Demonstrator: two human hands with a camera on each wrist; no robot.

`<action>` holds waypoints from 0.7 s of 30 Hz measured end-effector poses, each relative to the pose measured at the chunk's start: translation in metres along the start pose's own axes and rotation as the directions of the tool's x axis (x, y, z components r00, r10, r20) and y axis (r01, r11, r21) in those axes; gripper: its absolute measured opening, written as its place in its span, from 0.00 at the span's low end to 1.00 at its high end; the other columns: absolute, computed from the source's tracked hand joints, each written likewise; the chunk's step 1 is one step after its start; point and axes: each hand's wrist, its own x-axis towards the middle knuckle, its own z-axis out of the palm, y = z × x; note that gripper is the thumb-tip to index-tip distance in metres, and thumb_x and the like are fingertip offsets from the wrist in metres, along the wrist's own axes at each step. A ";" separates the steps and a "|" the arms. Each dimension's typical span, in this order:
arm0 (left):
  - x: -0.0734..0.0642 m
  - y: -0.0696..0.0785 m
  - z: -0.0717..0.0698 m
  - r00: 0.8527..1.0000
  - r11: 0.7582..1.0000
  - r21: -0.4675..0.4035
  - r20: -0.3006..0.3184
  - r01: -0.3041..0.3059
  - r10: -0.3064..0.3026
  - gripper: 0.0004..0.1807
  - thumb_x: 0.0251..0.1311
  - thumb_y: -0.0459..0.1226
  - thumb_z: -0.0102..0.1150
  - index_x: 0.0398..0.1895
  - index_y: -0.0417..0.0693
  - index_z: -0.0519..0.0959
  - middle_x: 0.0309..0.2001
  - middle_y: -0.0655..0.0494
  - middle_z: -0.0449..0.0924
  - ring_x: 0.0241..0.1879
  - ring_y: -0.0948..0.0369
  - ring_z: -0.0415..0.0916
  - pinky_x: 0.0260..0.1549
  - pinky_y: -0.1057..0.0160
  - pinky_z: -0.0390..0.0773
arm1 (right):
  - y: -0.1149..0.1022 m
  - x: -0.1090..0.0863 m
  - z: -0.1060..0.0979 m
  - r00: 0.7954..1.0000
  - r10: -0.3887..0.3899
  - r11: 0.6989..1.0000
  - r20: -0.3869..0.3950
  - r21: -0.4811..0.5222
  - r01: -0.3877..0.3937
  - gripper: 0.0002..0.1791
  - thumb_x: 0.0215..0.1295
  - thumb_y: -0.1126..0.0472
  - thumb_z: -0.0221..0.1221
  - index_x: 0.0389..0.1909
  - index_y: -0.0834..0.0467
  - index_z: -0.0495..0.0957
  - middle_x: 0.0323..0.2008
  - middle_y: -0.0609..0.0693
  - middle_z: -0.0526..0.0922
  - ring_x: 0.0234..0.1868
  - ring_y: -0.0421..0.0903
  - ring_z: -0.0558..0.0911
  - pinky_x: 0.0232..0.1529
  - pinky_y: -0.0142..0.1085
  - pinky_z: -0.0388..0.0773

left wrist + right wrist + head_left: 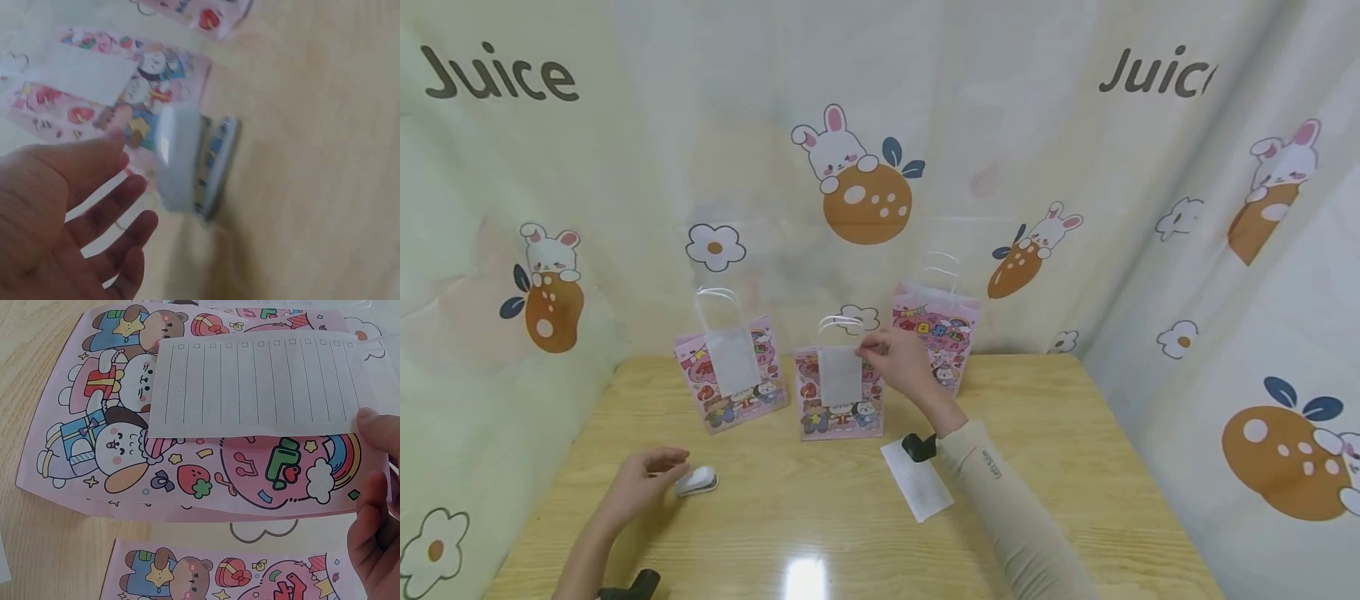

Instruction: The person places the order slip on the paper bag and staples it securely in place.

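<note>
My right hand (898, 362) pinches the top corner of a lined paper slip (253, 387), its thumb lying over the slip's edge. That slip lies against the front of the middle pink gift bag (842, 422), near the white handles. My left hand (640, 482) hovers beside a small white stapler (178, 159), fingers loosely bent with a gap to it in the left wrist view. The stapler (697, 481) sits on the table. A left gift bag (767, 346) carries another white slip (733, 361) on its front.
A third pink gift bag (955, 321) stands at the back right, partly hidden by my right hand. One loose paper slip (917, 483) lies on the wooden table (775, 533) beside my right forearm. Printed curtains (1000, 150) hang behind the table and along its sides.
</note>
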 end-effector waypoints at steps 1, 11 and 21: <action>-0.003 -0.004 0.001 1.000 1.000 -0.008 0.006 0.008 -0.008 0.20 0.63 0.40 0.63 0.52 0.34 0.78 0.47 0.42 0.82 0.44 0.52 0.79 0.40 0.65 0.78 | 0.000 0.000 0.000 1.000 -0.006 1.000 -0.002 -0.002 0.006 0.05 0.58 0.57 0.69 0.32 0.54 0.87 0.34 0.45 0.86 0.31 0.39 0.84 0.32 0.31 0.79; -0.010 -0.017 0.015 1.000 0.998 0.061 -0.016 0.006 -0.005 0.28 0.51 0.42 0.74 0.53 0.39 0.79 0.50 0.44 0.80 0.47 0.52 0.77 0.45 0.61 0.76 | -0.001 0.004 -0.001 0.999 -0.033 0.999 -0.013 -0.014 0.033 0.05 0.58 0.57 0.70 0.32 0.54 0.87 0.33 0.45 0.87 0.30 0.39 0.82 0.32 0.32 0.78; -0.006 -0.020 0.027 0.996 0.990 0.130 -0.067 -0.050 0.059 0.22 0.50 0.41 0.75 0.46 0.38 0.82 0.43 0.46 0.83 0.41 0.54 0.78 0.39 0.65 0.77 | 0.000 0.000 0.002 1.000 -0.018 1.000 -0.006 -0.005 0.018 0.05 0.58 0.57 0.69 0.32 0.55 0.87 0.34 0.46 0.86 0.31 0.40 0.83 0.32 0.32 0.79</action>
